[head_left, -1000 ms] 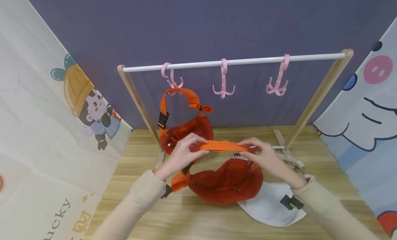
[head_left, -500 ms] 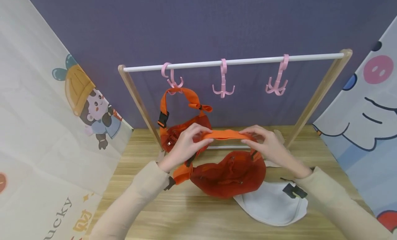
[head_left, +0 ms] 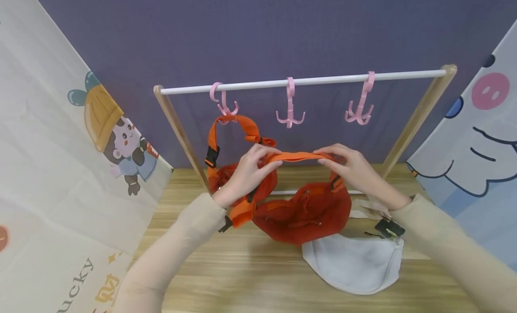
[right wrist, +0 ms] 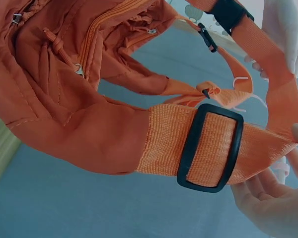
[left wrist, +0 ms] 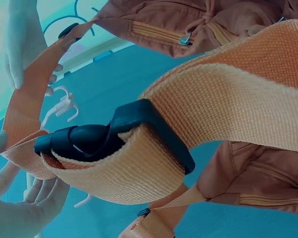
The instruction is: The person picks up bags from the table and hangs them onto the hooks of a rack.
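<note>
An orange-red waist bag [head_left: 307, 214] hangs in the air below my hands, in front of the rack. My left hand [head_left: 251, 173] pinches its orange strap [head_left: 299, 156] near the left end of a taut stretch, and my right hand [head_left: 350, 168] pinches it at the right end. The black side-release buckle [left wrist: 114, 131] dangles on the strap beside my left hand, and a black slider [right wrist: 210, 148] sits on the strap below my right fingers. Ahead, the pink middle hook [head_left: 290, 106] hangs higher than the held strap. A similar red waist bag [head_left: 266, 187] hangs at left, partly hidden by my left hand.
A white rail [head_left: 323, 80] on wooden posts carries pink hooks; the left hook [head_left: 227, 107] bears the other bag's strap, and the right hook [head_left: 361, 104] holds nothing. A white waist bag [head_left: 355, 264] with a black buckle [head_left: 389, 228] lies on the wooden tabletop [head_left: 226, 277].
Both hands have risen and moved forward toward the rack, lifting the held waist bag with its strap stretched between them. More of the white bag now shows.
</note>
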### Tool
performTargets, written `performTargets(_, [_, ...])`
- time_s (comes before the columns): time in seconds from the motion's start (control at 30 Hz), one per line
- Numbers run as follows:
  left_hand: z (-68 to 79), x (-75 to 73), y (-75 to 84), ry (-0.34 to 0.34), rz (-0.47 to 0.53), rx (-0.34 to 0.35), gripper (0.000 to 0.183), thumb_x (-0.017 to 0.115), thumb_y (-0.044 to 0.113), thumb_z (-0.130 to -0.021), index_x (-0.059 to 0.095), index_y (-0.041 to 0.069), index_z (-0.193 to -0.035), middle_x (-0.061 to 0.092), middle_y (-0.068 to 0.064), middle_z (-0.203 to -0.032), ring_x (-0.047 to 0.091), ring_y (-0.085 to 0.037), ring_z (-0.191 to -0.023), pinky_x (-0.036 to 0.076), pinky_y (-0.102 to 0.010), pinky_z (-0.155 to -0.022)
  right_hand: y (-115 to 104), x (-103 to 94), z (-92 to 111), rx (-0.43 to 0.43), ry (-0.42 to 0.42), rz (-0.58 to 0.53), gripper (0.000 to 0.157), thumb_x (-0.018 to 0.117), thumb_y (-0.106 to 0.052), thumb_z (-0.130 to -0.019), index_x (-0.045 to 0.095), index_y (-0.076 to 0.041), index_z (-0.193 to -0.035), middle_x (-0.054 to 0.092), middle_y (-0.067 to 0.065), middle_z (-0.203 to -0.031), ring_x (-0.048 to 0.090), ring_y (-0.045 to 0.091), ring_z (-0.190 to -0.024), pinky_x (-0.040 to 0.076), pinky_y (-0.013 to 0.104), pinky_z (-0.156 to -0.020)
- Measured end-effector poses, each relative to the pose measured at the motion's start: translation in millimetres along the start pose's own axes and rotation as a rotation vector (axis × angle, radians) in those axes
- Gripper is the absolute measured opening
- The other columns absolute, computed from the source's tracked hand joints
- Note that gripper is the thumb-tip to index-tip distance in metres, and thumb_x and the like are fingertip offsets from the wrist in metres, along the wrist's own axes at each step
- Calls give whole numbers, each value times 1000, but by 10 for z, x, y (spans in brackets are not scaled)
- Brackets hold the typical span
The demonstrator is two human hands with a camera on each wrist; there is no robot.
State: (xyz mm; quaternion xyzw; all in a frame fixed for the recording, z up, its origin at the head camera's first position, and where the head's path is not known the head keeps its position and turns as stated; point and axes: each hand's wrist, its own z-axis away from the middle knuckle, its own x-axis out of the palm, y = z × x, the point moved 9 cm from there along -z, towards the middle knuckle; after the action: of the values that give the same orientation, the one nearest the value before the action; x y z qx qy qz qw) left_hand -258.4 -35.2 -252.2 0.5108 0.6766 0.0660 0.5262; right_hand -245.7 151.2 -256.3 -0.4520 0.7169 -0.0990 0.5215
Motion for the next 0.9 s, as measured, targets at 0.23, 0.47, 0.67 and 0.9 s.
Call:
performTargets(0.23, [-161,-38,49,2,-12,-3,27,59,27,-85,61,13,-108,50,-3,-92,42,-16,-73,36,-28,-63,20,-141,-156,29,12,29,27,55,-21,-88,61,-12,-112,59,3,-105,54,9,-83,43,16,-70])
performTargets(0.47, [-281,-83,71,21,18,-20,27,57,28,-86,62,13,-108,51,-3,-92,44,-15,-77,39,-30,-67,-8,-275,-311,25,37,45,28,52,-24,-89,62,-10,-112,60,5,-104,53,8,-82,41,15,-68])
performTargets(0.67, [-390,-162,90,79,4,-31,27,57,26,-86,62,11,-107,51,-5,-88,44,-16,-75,36,-26,-66,-86,-369,-495,-34,79,87,26,51,-19,-90,63,-6,-109,60,10,-98,49,13,-76,38,18,-63])
performTargets(0.9, [-487,-212,50,127,37,-69,27,55,27,-87,62,13,-109,51,-5,-89,45,-16,-76,37,-26,-63,-85,-407,-668,-8,83,116,28,47,-22,-92,62,-7,-110,56,11,-89,42,19,-66,33,25,-56])
